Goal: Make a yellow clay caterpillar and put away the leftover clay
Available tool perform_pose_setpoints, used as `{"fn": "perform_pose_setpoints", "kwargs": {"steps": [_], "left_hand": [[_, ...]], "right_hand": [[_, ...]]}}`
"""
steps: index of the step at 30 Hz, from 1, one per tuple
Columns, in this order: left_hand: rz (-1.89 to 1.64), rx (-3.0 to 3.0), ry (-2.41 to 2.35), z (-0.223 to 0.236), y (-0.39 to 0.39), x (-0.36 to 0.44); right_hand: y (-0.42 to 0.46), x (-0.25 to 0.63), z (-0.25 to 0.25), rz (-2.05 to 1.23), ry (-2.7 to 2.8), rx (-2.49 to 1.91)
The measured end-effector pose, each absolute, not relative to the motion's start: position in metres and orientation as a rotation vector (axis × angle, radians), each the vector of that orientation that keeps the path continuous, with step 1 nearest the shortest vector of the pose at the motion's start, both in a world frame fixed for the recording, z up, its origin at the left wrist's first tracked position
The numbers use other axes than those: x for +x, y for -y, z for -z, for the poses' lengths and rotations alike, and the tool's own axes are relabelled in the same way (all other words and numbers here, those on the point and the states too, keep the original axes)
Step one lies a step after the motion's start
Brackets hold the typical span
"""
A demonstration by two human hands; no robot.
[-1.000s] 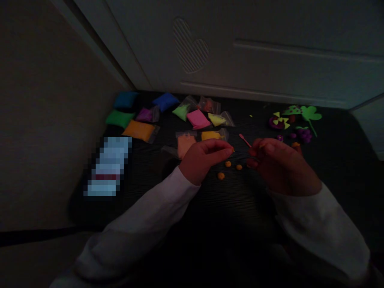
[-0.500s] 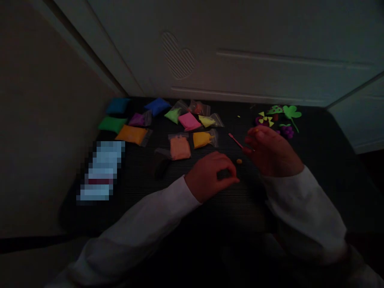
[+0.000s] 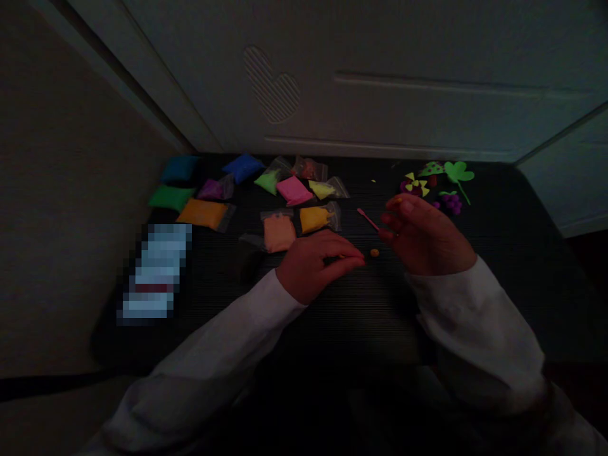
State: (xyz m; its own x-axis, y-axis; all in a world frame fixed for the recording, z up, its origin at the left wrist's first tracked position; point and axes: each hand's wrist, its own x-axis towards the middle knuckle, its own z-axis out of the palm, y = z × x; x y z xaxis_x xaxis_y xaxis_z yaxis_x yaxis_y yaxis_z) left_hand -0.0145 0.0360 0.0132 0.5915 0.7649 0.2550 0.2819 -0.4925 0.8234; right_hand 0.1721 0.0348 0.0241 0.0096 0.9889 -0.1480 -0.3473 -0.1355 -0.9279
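Pinching an orange bit [image 3: 398, 201], the right hand [image 3: 431, 237] hovers near a pink stick [image 3: 367, 218]; the left hand [image 3: 313, 266], grip together, partly hides a peach bag [image 3: 278, 230].

A narrow gap is left between the left hand [image 3: 318, 266] and the right hand [image 3: 430, 237], and it is partly taken up by a small orange ball [image 3: 375, 253] just beyond the left fingertips. Forward of this gap, the way is crossed by a pink stick [image 3: 368, 218]. Directly ahead of the left hand, passage is obstructed by a peach bag [image 3: 279, 232] and a yellow bag [image 3: 313, 218]. Beyond the right hand, purple balls [image 3: 450, 202] are met, and farther on everything is closed off by a pale panel [image 3: 427, 120]. Below both hands, dark tabletop [image 3: 346, 316] is left open.
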Motion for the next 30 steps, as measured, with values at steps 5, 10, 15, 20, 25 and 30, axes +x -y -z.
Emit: {"fn": "perform_pose_setpoints", "kwargs": {"steps": [5, 10, 15, 20, 25, 30], "left_hand": [[-0.866, 2.016, -0.852, -0.012, -0.036, -0.015], [-0.896, 2.094, -0.867, -0.012, -0.037, -0.015], [-0.956, 2.185, -1.013, -0.019, -0.045, -0.026], [-0.996, 2.27, -1.058, -0.02, -0.057, -0.04], [-0.854, 2.477, -1.019, -0.013, -0.064, -0.047], [-0.574, 2.552, -1.071, -0.009, -0.063, -0.045]], "right_hand": [[-0.035, 0.173, -0.022, -1.423, 0.901, -1.058], [-0.035, 0.17, -0.025, -1.464, 0.764, -1.045], [-0.035, 0.169, -0.026, -1.494, 0.731, -1.03], [-0.034, 0.169, -0.026, -1.539, 0.652, -1.042], [-0.031, 0.166, -0.029, -1.577, 0.569, -1.026], [-0.031, 0.164, -0.029, -1.594, 0.53, -1.021]]}}
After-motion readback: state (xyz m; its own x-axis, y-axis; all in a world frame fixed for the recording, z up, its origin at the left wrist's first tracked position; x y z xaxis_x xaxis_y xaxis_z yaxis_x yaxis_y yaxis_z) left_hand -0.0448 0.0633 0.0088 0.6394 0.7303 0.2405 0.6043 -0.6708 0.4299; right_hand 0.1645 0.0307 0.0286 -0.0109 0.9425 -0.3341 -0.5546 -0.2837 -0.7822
